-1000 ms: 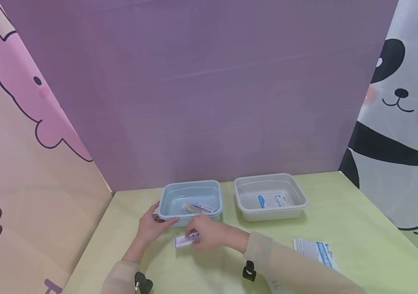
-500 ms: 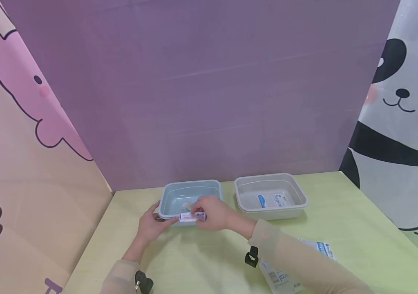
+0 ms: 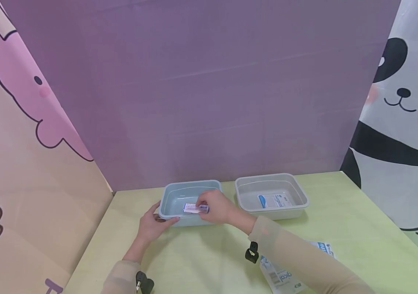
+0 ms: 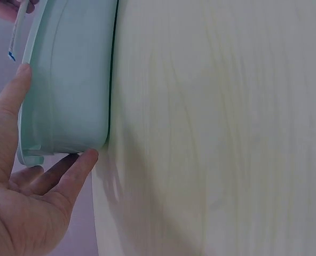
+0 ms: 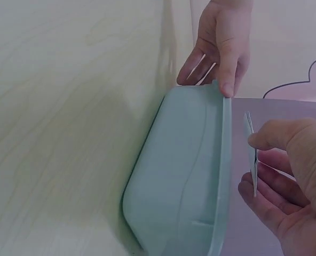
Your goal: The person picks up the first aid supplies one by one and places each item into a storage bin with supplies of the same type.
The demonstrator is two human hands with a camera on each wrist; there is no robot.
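A light blue plastic basin (image 3: 192,221) stands at the back left of the table. My left hand (image 3: 150,227) holds its front left corner, thumb at the rim and fingers against the side wall (image 4: 78,106). Above the basin, my right hand (image 3: 217,207) pinches a small flat white packet with purple-blue print (image 3: 190,208) between thumb and fingers. In the right wrist view this packet (image 5: 251,154) appears edge-on, apart from the basin's rim. What lies on the basin floor is mostly hidden behind the right hand and packet.
To the right stands a grey-white basin (image 3: 245,192) with a white and blue "Surgical" packet (image 3: 275,200) inside. White and blue printed packets (image 3: 280,275) lie at the front right, partly under the right forearm. A purple panel (image 3: 209,102) rises behind the table.
My right hand has lifted the small packet from in front of the light blue basin, up and back over its front rim. The left hand has stayed at the basin's corner.
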